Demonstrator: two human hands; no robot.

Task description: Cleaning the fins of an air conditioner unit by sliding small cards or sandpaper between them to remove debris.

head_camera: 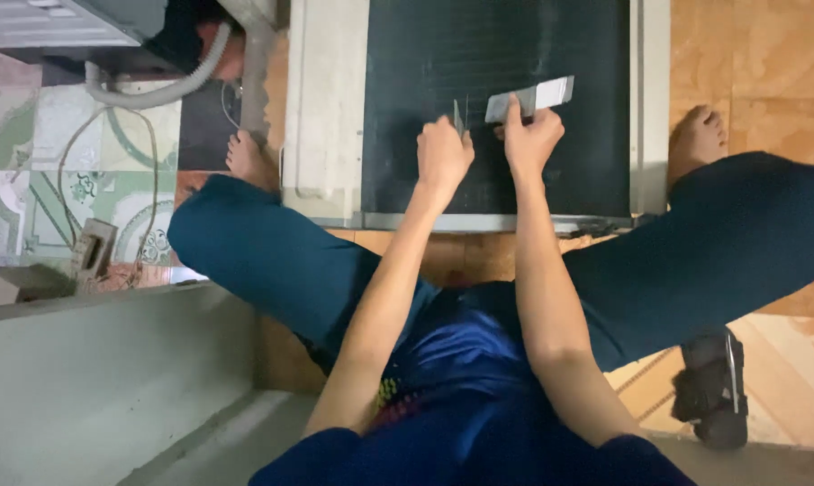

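Clearly the right hand (531,135) pinched a thin grey card (529,97), light and bendy, best held by its edge; the left hand (443,153) was clenched around a small thin tool (458,118) against the dark panel (497,54).

You sat on a floor (767,81) of orange-brown tiles, which gave way on your left to patterned green-and-white tiles (56,153). Directly on it lay a flat unit (335,108) with a pale frame and a dark finned panel — set between your bare feet. A grey corrugated hose (168,85) and a thin cable (65,180) trailed over the patterned tiles, a small grey block (92,252) stood near the cable, and a black sandal (713,387) rested by your right leg.
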